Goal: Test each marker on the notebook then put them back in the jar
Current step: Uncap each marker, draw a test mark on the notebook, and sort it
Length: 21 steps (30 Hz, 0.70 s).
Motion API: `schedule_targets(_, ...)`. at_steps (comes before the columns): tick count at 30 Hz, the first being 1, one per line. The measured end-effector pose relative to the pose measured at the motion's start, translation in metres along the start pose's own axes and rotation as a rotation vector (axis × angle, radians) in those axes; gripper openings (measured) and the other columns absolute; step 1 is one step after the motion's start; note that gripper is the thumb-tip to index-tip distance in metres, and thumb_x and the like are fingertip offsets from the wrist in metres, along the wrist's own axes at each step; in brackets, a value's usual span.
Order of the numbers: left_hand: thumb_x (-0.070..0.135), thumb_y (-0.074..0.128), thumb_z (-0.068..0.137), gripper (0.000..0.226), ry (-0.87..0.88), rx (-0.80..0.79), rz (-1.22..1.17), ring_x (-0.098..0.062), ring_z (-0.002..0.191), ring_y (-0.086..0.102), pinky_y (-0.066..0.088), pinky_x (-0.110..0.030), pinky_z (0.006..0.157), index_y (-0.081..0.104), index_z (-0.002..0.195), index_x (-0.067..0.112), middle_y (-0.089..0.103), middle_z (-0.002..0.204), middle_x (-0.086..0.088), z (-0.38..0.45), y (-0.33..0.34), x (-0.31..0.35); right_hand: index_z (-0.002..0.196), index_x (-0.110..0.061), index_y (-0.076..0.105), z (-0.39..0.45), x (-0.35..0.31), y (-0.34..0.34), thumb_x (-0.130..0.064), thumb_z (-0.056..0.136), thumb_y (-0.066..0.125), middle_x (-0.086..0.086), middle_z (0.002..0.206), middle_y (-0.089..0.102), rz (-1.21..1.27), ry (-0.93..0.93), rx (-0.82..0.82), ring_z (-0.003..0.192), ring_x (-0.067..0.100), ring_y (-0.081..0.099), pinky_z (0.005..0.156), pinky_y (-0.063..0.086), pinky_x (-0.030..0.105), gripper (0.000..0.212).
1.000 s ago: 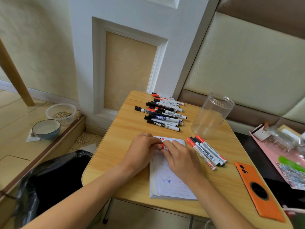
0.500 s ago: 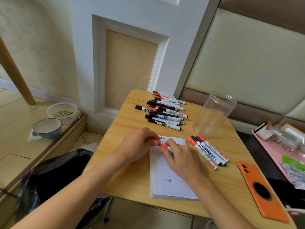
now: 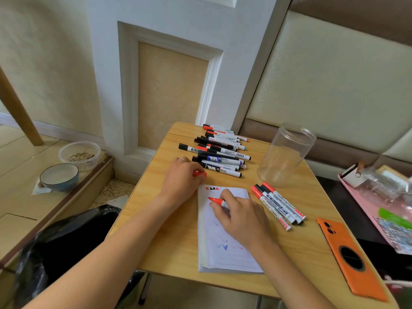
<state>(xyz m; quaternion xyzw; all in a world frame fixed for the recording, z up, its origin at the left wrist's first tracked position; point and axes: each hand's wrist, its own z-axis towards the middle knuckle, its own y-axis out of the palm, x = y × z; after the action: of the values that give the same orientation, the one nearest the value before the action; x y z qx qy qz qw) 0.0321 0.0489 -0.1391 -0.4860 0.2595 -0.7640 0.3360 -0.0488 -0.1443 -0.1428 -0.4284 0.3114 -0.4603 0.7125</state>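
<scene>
Holding a red cap (image 3: pixel 199 174) pinched in the left hand (image 3: pixel 182 178), fingers curled round it, resting on the table (image 3: pixel 156 221). Waiting behind, a big pile of markers (image 3: pixel 219 150), probably untested. Pinching an open red marker (image 3: pixel 217 201) in the right hand (image 3: pixel 242 216), tip pointing at the notebook (image 3: pixel 225 253), already showing a few scribbles. Lying just right of the notebook, four markers (image 3: pixel 278 205), maybe tested. Standing empty, the jar (image 3: pixel 286 155). Leaving most of the job undone.
</scene>
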Motion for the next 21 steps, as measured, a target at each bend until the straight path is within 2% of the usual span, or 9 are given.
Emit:
schedule_targets(6, 0.040, 0.061, 0.099, 0.033, 0.001, -0.093, 0.014, -0.022, 0.113, 0.048, 0.046, -0.038, 0.095, 0.071, 0.127, 0.024, 0.065, 0.121, -0.005, 0.002, 0.011, 0.001, 0.091, -0.032, 0.040, 0.000, 0.000, 0.000, -0.063, 0.100, 0.029, -0.014, 0.059, 0.052, 0.003, 0.002, -0.012, 0.051, 0.010, 0.046, 0.049, 0.034, 0.027, 0.034)
schedule_targets(8, 0.039, 0.058, 0.101, 0.037, -0.012, -0.084, 0.000, -0.023, 0.118, 0.048, 0.047, -0.040, 0.097, 0.066, 0.133, 0.022, 0.062, 0.128, -0.006, -0.002, 0.008, 0.004, 0.091, -0.031, 0.043, -0.001, 0.000, 0.000, -0.064, 0.100, 0.029, -0.012, 0.060, 0.056, 0.002, 0.008, -0.008, 0.052, 0.012, 0.050, 0.049, 0.038, 0.028, 0.036)
schedule_targets(10, 0.035, 0.057, 0.102, 0.037, -0.011, -0.047, 0.003, -0.023, 0.123, 0.047, 0.047, -0.039, 0.099, 0.062, 0.136, 0.022, 0.058, 0.133, -0.006, -0.011, 0.004, 0.006, 0.093, -0.031, 0.044, -0.001, 0.000, 0.000, -0.064, 0.101, 0.032, -0.013, 0.060, 0.054, 0.002, 0.017, -0.010, 0.053, 0.012, 0.051, 0.051, 0.041, 0.029, 0.036)
schedule_targets(15, 0.024, 0.061, 0.097, 0.031, 0.043, -0.048, 0.001, -0.020, 0.114, 0.049, 0.045, -0.029, 0.090, 0.056, 0.128, 0.019, 0.052, 0.128, -0.003, -0.048, -0.006, 0.013, 0.093, -0.030, 0.040, 0.000, -0.001, -0.003, -0.061, 0.103, 0.035, -0.015, 0.059, 0.044, 0.051, 0.028, 0.058, 0.048, 0.010, 0.044, 0.044, 0.031, 0.024, 0.034)
schedule_targets(18, 0.047, 0.064, 0.093, 0.043, 0.102, -0.093, -0.036, -0.014, 0.114, 0.046, 0.044, -0.028, 0.091, 0.051, 0.125, 0.021, 0.047, 0.129, 0.003, -0.070, -0.012, 0.016, 0.093, -0.026, 0.040, 0.000, -0.003, -0.006, -0.049, 0.107, 0.030, -0.012, 0.062, 0.043, 0.099, 0.060, 0.129, 0.048, 0.014, 0.038, 0.042, 0.019, 0.021, 0.029)
schedule_targets(21, 0.073, 0.051, 0.086, 0.063, 0.179, -0.173, 0.048, -0.013, 0.122, 0.041, 0.042, -0.032, 0.100, 0.047, 0.127, 0.026, 0.041, 0.137, 0.006, -0.082, -0.013, 0.018, 0.100, -0.024, 0.041, -0.001, -0.002, -0.006, -0.038, 0.104, 0.024, -0.006, 0.072, 0.050, 0.135, 0.060, 0.129, 0.056, 0.018, 0.046, 0.047, 0.032, 0.031, 0.022)
